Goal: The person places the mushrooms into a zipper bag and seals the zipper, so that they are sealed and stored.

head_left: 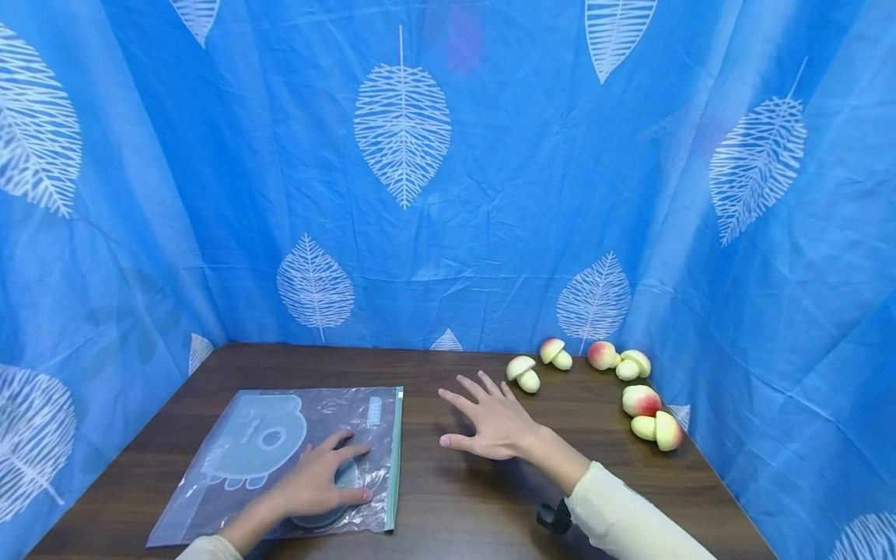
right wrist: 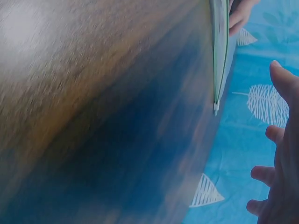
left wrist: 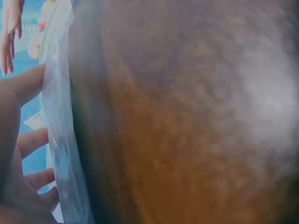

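A clear plastic zip bag (head_left: pixel 329 412) with a pale blue cartoon print lies flat on the left of the table. Its green zip edge (head_left: pixel 396 459) faces right, and a small white slider (right wrist: pixel 216 107) shows at one end in the right wrist view. My left hand (head_left: pixel 318 478) rests on the bag with fingers spread, its fingertips touching the film in the left wrist view. The right hand (head_left: pixel 493 420) hovers over the table between the bag and the toy mushrooms, fingers spread and holding nothing. Nearest to it is a cream toy mushroom (head_left: pixel 523 373).
More toy mushrooms with reddish caps lie along the back right: one (head_left: pixel 556 354) behind the right hand and several near the right edge, such as this one (head_left: pixel 658 429). Blue curtains (head_left: pixel 490 194) with white leaf prints enclose the dark wooden table (head_left: pixel 448 505).
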A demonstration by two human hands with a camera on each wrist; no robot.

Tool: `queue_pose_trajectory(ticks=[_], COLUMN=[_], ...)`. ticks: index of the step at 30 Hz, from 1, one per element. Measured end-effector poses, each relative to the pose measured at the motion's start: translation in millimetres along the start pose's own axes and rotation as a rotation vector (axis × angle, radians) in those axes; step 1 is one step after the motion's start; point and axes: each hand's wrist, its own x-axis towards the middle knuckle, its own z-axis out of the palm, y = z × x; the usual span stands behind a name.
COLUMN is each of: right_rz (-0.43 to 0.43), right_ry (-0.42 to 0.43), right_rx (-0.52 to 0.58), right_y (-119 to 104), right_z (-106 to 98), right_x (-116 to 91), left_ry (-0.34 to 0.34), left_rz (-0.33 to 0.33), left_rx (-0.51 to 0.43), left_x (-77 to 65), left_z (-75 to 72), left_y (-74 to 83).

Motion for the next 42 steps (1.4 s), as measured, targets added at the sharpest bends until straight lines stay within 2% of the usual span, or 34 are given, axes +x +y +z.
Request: queue_pose_trajectory(ticks=[10, 19, 30, 42], right_rz=[-0.027, -0.056, -0.031, 0.057], right_ry=[-0.096, -0.154, -0.262, -0.258], right_rx=[-0.004, 0.027, 0.052, 0.018], right_y=[-20, -38, -52, -47], right_z=[13, 26, 39, 45], right_x=[7, 14, 30, 54], left_ry=[-0.060, -0.052, -0.075, -0.066], left_rz=[0.000, -0.035, -0.062, -0.024], left_rx=[-0.051, -0.054, -0.063, -0.065], left_x=[-0.2, 1.1, -0.6, -1.9], left_z=[-3.8, -2.5, -3.4, -2.2], left_y=[-0.9, -1.3, 0.5, -2.6])
